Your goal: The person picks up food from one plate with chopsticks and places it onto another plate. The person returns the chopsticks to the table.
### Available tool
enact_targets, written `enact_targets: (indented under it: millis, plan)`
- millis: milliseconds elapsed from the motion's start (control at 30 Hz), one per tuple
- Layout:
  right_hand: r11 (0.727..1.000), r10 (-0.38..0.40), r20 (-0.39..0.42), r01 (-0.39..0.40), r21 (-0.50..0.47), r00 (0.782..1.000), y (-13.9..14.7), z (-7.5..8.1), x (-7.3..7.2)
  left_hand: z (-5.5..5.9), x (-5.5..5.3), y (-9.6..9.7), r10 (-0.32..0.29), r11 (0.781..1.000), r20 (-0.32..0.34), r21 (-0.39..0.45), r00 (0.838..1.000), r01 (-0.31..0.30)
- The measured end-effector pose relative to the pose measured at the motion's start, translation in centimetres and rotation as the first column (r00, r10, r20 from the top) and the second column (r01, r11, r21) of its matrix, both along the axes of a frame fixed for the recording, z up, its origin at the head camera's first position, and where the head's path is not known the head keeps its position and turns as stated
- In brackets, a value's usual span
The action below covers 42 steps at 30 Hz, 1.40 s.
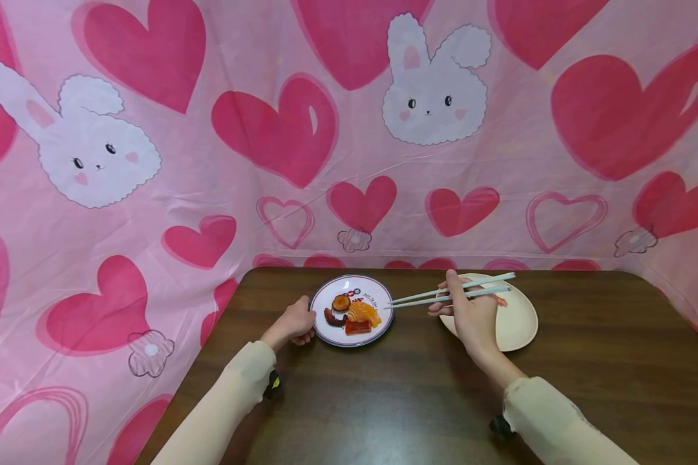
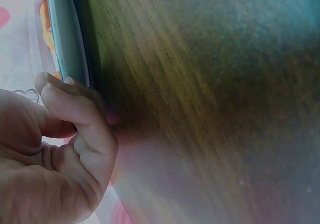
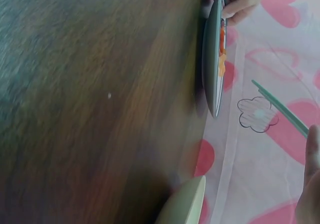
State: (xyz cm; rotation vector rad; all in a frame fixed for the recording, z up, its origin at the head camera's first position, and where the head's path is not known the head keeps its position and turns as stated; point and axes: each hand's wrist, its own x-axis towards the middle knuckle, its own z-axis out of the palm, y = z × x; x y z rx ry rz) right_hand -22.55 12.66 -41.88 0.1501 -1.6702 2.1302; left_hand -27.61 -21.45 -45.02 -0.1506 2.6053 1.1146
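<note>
In the head view my left hand (image 1: 298,321) grips the left rim of a round white plate (image 1: 327,298) with a dark edge. On it sit a round brown-yellow piece (image 1: 341,302), orange slices (image 1: 364,313), a red block (image 1: 357,327) and a dark curled piece (image 1: 333,318). The left wrist view shows curled fingers (image 2: 82,111) at the plate's edge. My right hand (image 1: 471,316) holds a pair of pale green chopsticks (image 1: 494,279), tips near the white plate's right rim with nothing between them. Below that hand lies a cream plate (image 1: 518,326), partly hidden.
A small orange piece (image 1: 501,301) lies on the cream plate, partly covered by the right hand. Both plates stand toward the far edge of the brown wooden table (image 1: 395,400). Behind it hangs a pink cloth (image 1: 407,194) with hearts and rabbits.
</note>
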Motion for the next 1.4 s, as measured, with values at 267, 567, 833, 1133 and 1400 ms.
enact_targets:
  millis: [267, 567, 833, 1133, 1400]
  plan:
    - [0.999, 0.005, -0.026, -0.004, 0.037, 1.000, 0.8, 0.0, 0.2, 0.1, 0.1, -0.2, -0.017, 1.000, -0.007, 0.010, 1.000, 0.017]
    - [0.996, 0.029, 0.000, -0.028, 0.082, 1.000, 1.2, 0.3, 0.5, 0.1, 0.2, -0.2, -0.019, 1.000, -0.015, 0.007, 1.000, 0.019]
    - [0.997, 0.017, -0.015, -0.016, 0.081, 1.000, 1.6, 0.1, 0.7, 0.1, 0.2, -0.2, -0.016, 1.000, -0.005, 0.010, 1.000, 0.016]
    - [0.997, -0.023, -0.029, 0.025, 0.068, 0.999, 2.6, 0.1, 0.6, 0.1, 0.1, -0.1, -0.010, 1.000, -0.002, 0.008, 1.000, 0.010]
    - [0.999, -0.029, -0.027, 0.031, 0.042, 0.999, 3.4, 0.1, 0.6, 0.0, 0.1, -0.1, -0.007, 1.000, -0.001, 0.007, 1.000, 0.007]
